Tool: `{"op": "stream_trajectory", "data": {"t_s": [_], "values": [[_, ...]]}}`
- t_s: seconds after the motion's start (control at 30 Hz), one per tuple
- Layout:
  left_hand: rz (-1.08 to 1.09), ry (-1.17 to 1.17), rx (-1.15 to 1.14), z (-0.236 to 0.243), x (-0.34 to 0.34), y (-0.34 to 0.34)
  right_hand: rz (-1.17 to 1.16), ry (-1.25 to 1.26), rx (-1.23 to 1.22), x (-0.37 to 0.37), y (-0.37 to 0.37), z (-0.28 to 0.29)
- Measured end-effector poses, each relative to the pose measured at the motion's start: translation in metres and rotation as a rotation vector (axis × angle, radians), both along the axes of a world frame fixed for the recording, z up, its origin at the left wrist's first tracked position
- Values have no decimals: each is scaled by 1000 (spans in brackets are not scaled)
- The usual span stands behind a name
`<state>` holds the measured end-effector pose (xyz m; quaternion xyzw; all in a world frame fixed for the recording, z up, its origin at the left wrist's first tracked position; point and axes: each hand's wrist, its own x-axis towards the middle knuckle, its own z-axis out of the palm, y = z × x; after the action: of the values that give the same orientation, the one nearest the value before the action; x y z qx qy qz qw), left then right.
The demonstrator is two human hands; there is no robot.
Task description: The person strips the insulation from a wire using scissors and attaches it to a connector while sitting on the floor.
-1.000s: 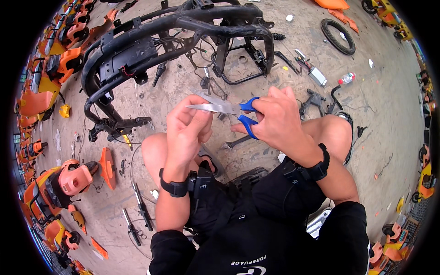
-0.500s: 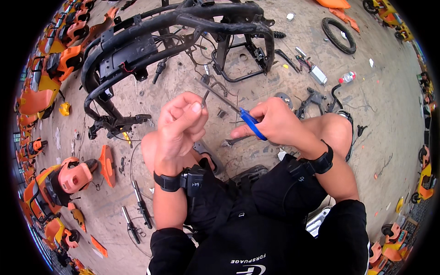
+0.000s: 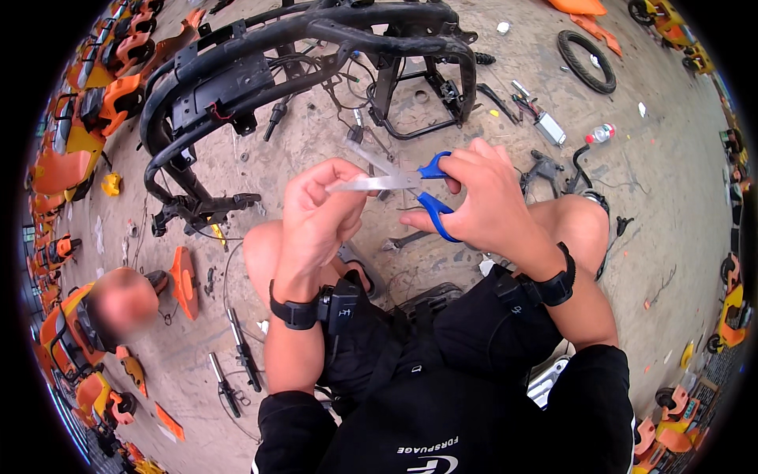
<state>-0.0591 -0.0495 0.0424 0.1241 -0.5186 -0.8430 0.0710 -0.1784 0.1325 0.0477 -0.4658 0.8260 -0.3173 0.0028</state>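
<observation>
My right hand (image 3: 485,193) grips blue-handled scissors (image 3: 434,213), their blades open and pointing left. Left of it, my left hand (image 3: 316,213) is closed, fingertips pinched behind the lower blade; what they hold is hidden by the steel. Beyond both hands stands a large black tubular vehicle frame (image 3: 260,43), with loose cables (image 3: 347,91) hanging among its tubes. Under my hands, between my bare knees, dark small parts lie on the concrete floor (image 3: 300,146).
Orange-yellow scooters (image 3: 59,170) line the left and right rims. On the floor lie a tyre (image 3: 567,59), a silver controller box (image 3: 549,126), a plastic bottle (image 3: 600,133), a black metal bracket (image 3: 545,170), two rod-like parts (image 3: 245,355) and loose orange panels (image 3: 183,280).
Half a second ago the scissor blades looked closer together and edge-on, beside a dark wire in my left fingers. Now they are spread flat, and my right hand's knuckles have risen.
</observation>
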Motion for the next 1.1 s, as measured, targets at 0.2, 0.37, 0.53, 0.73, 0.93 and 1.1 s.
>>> {"op": "stream_trajectory", "data": {"t_s": [0.2, 0.37, 0.53, 0.73, 0.93, 1.1], "values": [[7, 20, 1, -3, 1, -1, -22, 109, 22, 0, 2, 0], [39, 0, -146, -2, 2, -1, -35, 184, -24, -1, 4, -2], [47, -14, -187, -6, 5, -3, -44, 274, 19, -3, 9, 1], [136, 2, -327, -8, 0, 5, -38, 299, 44, -1, 9, 6], [155, 2, -356, -5, 3, 6, -20, 318, 113, -3, 11, 0], [181, 14, -371, -2, 4, 7, -53, 340, 113, -4, 12, -5]]}}
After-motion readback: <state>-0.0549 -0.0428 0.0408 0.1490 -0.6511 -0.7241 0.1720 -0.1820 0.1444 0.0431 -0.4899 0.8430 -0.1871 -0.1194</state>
